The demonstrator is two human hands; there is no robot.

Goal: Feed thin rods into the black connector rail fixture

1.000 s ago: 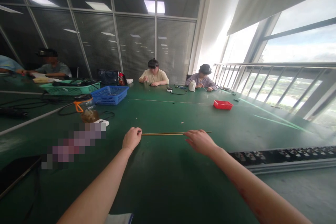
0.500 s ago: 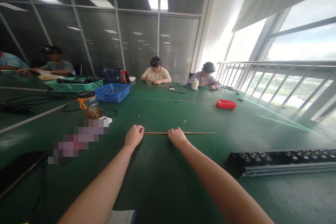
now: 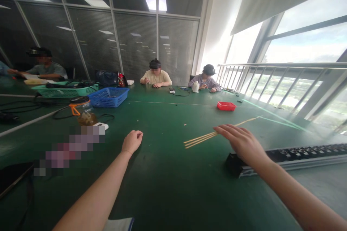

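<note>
Currently, the green desk spans the whole lower view and carries every item listed below. At its far edge three other persons sit at work, one at the left and two near the middle; their hands stay by their own places.

A long black rail of components lies along the right side of the desk, its near end just beneath the wrist of the right hand. At the far left stand a green basket and, beside it, a blue basket. A small red tray sits further right, well apart from both baskets. A jar with an orange handle stands in front of the blue basket, with black cables around it.

The thin yellow sticks lie flat on the desk at a slant, near end toward the middle, far end toward the window side. They rest side by side, fanning slightly at the near end.

The right hand is spread flat, palm down, fingers extended, over the middle of the sticks; whether the fingertips touch them cannot be told. The left hand is curled into a loose fist, rests on the desk well apart from the sticks, and holds nothing visible.
</note>
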